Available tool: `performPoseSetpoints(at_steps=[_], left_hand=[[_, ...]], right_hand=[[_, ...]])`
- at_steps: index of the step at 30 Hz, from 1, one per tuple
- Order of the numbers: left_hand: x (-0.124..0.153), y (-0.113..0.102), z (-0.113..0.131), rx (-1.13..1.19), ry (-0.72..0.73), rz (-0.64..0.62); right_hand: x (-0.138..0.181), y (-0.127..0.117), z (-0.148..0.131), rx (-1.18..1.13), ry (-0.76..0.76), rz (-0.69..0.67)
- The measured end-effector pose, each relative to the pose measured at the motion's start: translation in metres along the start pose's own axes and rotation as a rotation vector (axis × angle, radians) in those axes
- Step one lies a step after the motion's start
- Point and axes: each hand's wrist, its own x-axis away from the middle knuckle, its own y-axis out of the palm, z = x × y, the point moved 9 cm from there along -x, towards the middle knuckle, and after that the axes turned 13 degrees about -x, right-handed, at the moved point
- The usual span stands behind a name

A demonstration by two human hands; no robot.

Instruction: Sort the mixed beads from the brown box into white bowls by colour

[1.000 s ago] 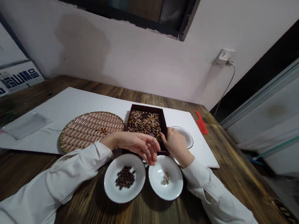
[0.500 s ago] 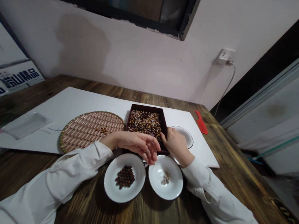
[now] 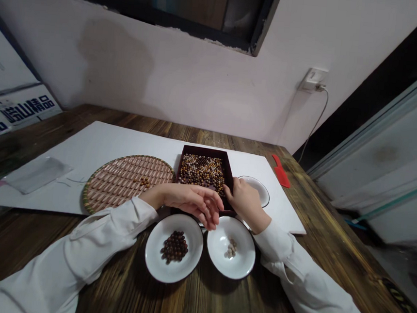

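Note:
A dark red box point(image 3: 187, 151) full of mixed brown, tan and pale beads point(image 3: 202, 169) stands on a white sheet. My left hand point(image 3: 190, 201) lies across the box's near edge, fingers loosely spread and curved, with nothing visible in it. My right hand point(image 3: 244, 201) rests at the box's near right corner, fingers curled into the beads; what they pinch is hidden. In front stand two white dishes: the left dish point(image 3: 155, 259) holds dark brown beads point(image 3: 174, 246), the right dish point(image 3: 245, 257) holds a few pale beads point(image 3: 231, 248).
A round woven tray point(image 3: 118, 182) with a few tan beads lies left of the box. A third white dish point(image 3: 260, 188) sits behind my right hand. A red comb point(image 3: 280, 171), a clear bag point(image 3: 37, 173) and the white sheet point(image 3: 103, 142) lie on the wooden table point(image 3: 199, 302).

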Motion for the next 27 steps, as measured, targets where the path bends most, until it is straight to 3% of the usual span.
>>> performPoseSetpoints(at_steps=[27], left_hand=[[0.0018,0.0049,0.0034,0.012,-0.007,-0.031]], right_hand=[[-0.0001,0.0000,0.0001,0.000,0.007,-0.006]])
